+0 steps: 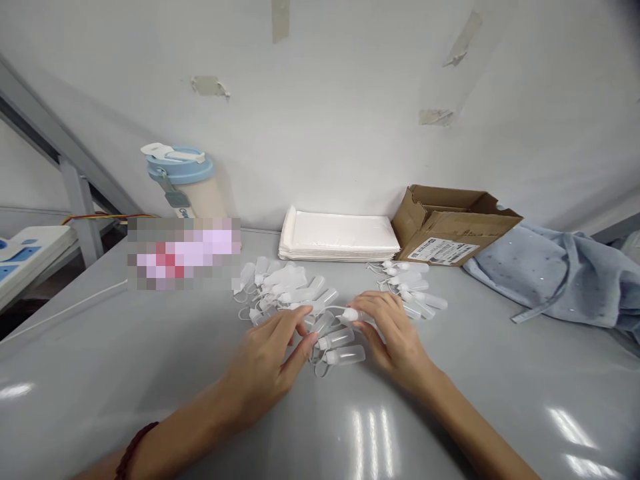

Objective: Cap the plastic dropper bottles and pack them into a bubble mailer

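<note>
Small clear squeeze bottles with white caps and thin loops lie in a pile point(287, 283) at the middle of the grey table. My right hand point(393, 330) pinches one small bottle point(351, 314) by its body, its white cap pointing left. My left hand point(275, 343) is at the pile's near side, thumb and forefinger apart, close to a clear bottle point(323, 324); nothing shows gripped between them. Two more bottles, one of them nearest the front point(346, 355), lie between my hands. Another group of bottles point(415, 287) rests beyond my right hand.
A stack of white padded envelopes point(343, 233) stands against the wall beside an open cardboard box point(445, 223). Blue-grey cloth point(555, 273) lies at the right. A cream tumbler with a blue lid point(183, 177) stands back left, behind a blurred patch. A white cable point(75, 308) crosses the left side.
</note>
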A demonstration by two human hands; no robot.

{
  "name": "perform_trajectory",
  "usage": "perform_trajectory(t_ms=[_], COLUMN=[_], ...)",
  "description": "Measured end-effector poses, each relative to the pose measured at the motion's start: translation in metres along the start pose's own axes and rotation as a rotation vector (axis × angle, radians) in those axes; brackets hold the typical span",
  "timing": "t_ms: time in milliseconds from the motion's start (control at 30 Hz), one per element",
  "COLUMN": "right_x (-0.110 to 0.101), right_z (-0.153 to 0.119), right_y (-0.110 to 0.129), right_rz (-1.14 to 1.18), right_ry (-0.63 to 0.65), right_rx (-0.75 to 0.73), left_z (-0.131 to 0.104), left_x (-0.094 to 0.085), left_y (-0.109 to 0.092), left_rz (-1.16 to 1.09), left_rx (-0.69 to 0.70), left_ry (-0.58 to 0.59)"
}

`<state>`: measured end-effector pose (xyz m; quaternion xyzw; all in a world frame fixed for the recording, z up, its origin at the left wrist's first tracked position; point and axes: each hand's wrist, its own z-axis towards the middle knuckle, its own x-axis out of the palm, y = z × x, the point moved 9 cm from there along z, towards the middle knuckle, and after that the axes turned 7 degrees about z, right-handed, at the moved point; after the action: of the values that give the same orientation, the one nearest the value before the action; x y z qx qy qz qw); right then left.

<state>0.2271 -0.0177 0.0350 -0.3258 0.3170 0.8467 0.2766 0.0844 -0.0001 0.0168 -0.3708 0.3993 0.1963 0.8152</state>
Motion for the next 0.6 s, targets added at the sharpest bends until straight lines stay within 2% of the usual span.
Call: perform_trajectory(t_ms=[167,400,600], right_x=[0.0,0.0,-0.002], right_z=[-0.003,-0.006,-0.004], right_y=[0.012,0.011,0.015], right_rz=[0.157,0.153,0.171], right_ry=[0.008,0.023,0.024], right_rx=[-0.023,-0.014,-0.007], left_z=[0.001,0.001,0.002], left_x=[-0.009,-0.014,-0.014], left_y=[-0.009,-0.021,-0.024], left_rz=[-0.057,-0.076,-0.077], left_rx=[0.078,0.21,0.254], left_ry=[-0.059,-0.109,-0.125])
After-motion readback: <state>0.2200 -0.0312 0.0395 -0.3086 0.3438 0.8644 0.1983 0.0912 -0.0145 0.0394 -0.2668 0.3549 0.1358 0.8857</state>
